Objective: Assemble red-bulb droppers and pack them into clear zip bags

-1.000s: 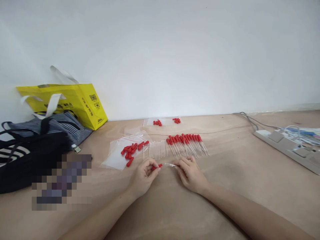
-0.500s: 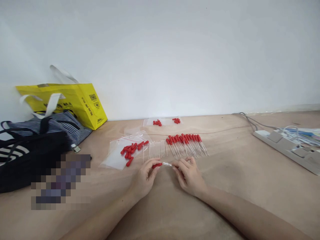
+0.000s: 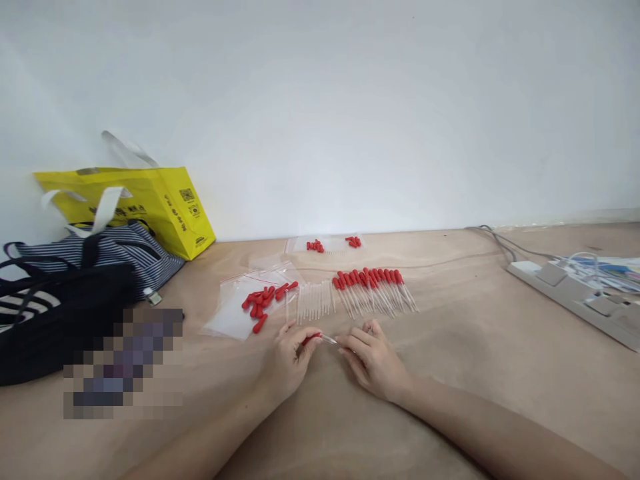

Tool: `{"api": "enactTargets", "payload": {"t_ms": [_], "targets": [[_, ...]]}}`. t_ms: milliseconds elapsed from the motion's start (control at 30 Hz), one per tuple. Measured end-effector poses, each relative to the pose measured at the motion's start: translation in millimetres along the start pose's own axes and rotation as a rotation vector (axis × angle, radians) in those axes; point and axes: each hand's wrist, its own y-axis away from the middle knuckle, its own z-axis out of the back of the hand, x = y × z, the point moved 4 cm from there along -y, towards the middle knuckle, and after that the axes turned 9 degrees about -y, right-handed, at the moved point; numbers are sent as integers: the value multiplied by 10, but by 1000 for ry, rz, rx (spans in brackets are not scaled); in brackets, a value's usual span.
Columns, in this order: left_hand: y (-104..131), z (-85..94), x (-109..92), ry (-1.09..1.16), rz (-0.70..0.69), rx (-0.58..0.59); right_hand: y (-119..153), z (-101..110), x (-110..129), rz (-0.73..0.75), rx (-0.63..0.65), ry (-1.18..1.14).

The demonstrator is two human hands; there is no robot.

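My left hand (image 3: 289, 360) is closed on a red rubber dropper bulb (image 3: 310, 338), its mouth pointing right. A thin clear dropper tube (image 3: 329, 339) is pinched in the fingers of my right hand (image 3: 374, 360). The tube's left end meets the bulb's mouth; how far it goes in is hidden. Just beyond my hands lie several bare clear tubes (image 3: 313, 301) side by side. To their right is a row of tubes fitted with red bulbs (image 3: 375, 278). Loose red bulbs (image 3: 259, 303) are heaped on clear zip bags (image 3: 227, 313) at the left.
Near the wall lies another zip bag (image 3: 330, 241) with red bulbs on it. A yellow bag (image 3: 175, 207), a striped bag (image 3: 165, 260) and a black bag (image 3: 100, 300) stand at the left. A power strip (image 3: 565, 293) with cables sits at the right.
The gap between the bulb and the tube has closed; they now touch. Both hands have moved slightly nearer to me, and my right hand has shifted a little left.
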Motion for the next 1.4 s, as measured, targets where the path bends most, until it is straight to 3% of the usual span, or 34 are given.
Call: {"api": "enactTargets", "payload": {"t_ms": [367,700,1033,1233,1400], "targets": [[69,-12,-111,-74,-166,71,-13,60,-32,113,46,148],[97,-22,-179,-98,-263,39,0,-27,-10,11,41,87],[-11,23,-55,-61,-115,106,-75,-8,-131,-4,101,-24],[-13,51,-10,-54,-114,139,-37,79,-172,34,92,9],[-2,49,-53,-80,-139,93,-23,51,-125,42,44,30]]}}
